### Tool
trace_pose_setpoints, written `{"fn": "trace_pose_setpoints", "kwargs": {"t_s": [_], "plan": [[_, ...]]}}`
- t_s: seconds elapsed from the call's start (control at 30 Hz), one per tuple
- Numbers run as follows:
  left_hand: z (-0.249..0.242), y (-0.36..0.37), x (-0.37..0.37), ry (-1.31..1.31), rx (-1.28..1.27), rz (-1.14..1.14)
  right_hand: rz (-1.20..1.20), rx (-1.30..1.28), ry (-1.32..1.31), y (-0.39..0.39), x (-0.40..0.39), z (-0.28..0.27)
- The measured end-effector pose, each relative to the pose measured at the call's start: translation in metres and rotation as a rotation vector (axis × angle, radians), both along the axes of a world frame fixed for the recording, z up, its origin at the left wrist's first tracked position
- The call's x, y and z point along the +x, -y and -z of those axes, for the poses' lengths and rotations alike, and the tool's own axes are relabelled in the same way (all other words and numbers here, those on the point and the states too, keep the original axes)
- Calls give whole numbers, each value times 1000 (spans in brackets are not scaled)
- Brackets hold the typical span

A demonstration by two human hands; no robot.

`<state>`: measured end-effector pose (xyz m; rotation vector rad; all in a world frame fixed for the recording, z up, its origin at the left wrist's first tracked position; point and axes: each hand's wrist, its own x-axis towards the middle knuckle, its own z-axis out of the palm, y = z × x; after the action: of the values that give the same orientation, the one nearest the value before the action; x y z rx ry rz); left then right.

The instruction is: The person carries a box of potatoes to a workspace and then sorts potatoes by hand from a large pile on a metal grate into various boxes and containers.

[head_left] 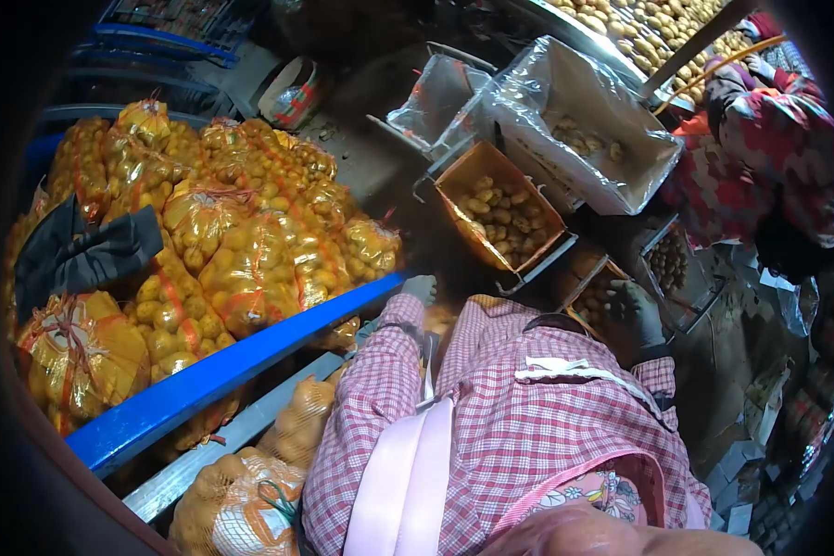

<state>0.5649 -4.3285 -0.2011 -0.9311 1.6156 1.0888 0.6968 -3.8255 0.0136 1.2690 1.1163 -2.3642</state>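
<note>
Potatoes [504, 219] in an open box [480, 159]

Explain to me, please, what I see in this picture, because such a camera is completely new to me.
There is no robot here. A person works with two hands, and this single picture comes from a camera worn on the head, looking forward and down. So the person's checked clothing fills the lower middle.

The left hand is by the end of the blue rail. The right hand is low, near a small container. I cannot tell whether either hand holds something.

Full net bags are piled beyond the rail. Ahead, an orange-sided box and a larger plastic-lined box contain what look like potatoes. Another person is at upper right.
</note>
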Motion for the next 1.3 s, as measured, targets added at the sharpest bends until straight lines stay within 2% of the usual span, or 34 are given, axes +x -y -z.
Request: {"fn": "trace_pose_setpoints", "kwargs": {"t_s": [0.03, 0.13, 0.23, 0.27, 0.4, 0.47, 0.53, 0.63, 0.67, 0.77, 0.8, 0.9, 0.97, 1.03, 1.17, 1.27, 1.3], "plan": [[-3, 12, 1, 23, 57, -72, 6, -11, 10, 9, -11, -10], [-3, 40, 15, 73, 213, -265, -25, -108, -13, 12, -20, 20], [-54, 20, 10, -62, -48, -128, -96, -45, -79, 20, -20, 26], [-42, 37, 6, -49, 92, -129, -95, -28, -95, 21, -24, 34], [-86, 10, -16, -156, -102, -48, -93, -41, -169, 23, -30, 51], [-100, 7, -34, -146, -97, -32, -74, -50, -186, 20, -28, 56], [-88, 21, -54, -143, -57, -12, -79, -24, -226, 19, -29, 59], [-100, 24, -85, -147, 10, -82, -82, -17, -260, 21, -40, 68], [-106, 30, -96, -52, 134, -136, -79, -8, -255, 25, -47, 66], [-113, 35, -133, -94, 151, -35, -58, 29, -261, 42, -73, 57], [-73, 49, -145, -158, -111, 72, -48, 62, -248, 51, -83, 50], [-57, 65, -185, -65, 24, 75, 25, 81, -142, 74, -123, 46], [-45, 89, -205, 5, 99, 104, -2, 64, -176, 89, -146, 47], [-5, 119, -222, 62, 178, 178, -37, 73, -132, 109, -177, 29], [17, 142, -225, 50, -20, -89, -134, 147, -75, 138, -228, 14], [93, 216, -219, 342, 749, -273, -108, 171, -123, 157, -262, 2], [81, 209, -220, 271, 524, -181, -124, 201, -158, 157, -269, 6]]}}
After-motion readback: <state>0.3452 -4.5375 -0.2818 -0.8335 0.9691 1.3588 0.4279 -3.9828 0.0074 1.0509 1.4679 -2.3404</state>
